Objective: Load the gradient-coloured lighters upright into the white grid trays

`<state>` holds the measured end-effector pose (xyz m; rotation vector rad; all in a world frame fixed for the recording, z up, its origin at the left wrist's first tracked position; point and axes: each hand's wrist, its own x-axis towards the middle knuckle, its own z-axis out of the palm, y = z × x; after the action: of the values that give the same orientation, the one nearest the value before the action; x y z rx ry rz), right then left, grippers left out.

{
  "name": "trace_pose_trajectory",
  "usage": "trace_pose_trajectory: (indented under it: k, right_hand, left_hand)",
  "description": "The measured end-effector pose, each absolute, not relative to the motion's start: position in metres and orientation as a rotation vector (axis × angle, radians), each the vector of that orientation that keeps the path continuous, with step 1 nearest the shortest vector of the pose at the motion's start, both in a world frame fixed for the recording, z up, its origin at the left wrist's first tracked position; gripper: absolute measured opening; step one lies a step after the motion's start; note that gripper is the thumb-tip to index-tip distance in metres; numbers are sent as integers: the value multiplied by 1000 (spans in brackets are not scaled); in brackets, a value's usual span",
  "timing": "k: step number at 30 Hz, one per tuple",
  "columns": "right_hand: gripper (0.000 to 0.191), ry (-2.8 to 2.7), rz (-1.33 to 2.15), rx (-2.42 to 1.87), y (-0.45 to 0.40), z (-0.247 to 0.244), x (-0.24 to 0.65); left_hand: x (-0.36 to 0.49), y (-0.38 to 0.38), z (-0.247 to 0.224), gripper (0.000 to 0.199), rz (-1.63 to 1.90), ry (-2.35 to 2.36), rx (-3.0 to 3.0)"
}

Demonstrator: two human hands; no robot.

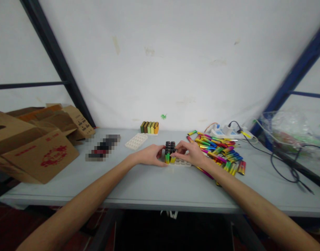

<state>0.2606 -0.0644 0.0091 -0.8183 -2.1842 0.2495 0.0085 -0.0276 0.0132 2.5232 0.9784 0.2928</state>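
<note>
Several lighters with black tops (170, 147) stand upright in a white tray (183, 162) near the middle of the table. My left hand (152, 155) is at the left side of this group, thumb and fingers apart around its edge, holding nothing. From the right, my right hand (189, 152) has its thumb and fingers pinched at a lighter (172, 159) in the second row. To the right of that hand lies a loose pile of shiny coloured lighters (222, 150).
An empty white tray (136, 141) lies left of centre, and a filled block of lighters (149, 127) stands by the wall. Cardboard boxes (42, 150) occupy the left side. Power strips (225, 131), a black cable (282, 176) and clear plastic bags (293, 129) are at the right.
</note>
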Motion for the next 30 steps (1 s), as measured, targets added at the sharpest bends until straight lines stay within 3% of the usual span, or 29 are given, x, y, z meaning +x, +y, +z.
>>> trace_pose_trajectory:
  k: [23, 30]
  right_hand:
    - [35, -2194, 408, -853, -69, 12, 259]
    - [36, -2218, 303, -893, -71, 15, 258]
  left_hand:
    - [9, -29, 14, 60, 279, 991, 2536]
    - [9, -28, 14, 59, 272, 970, 2537]
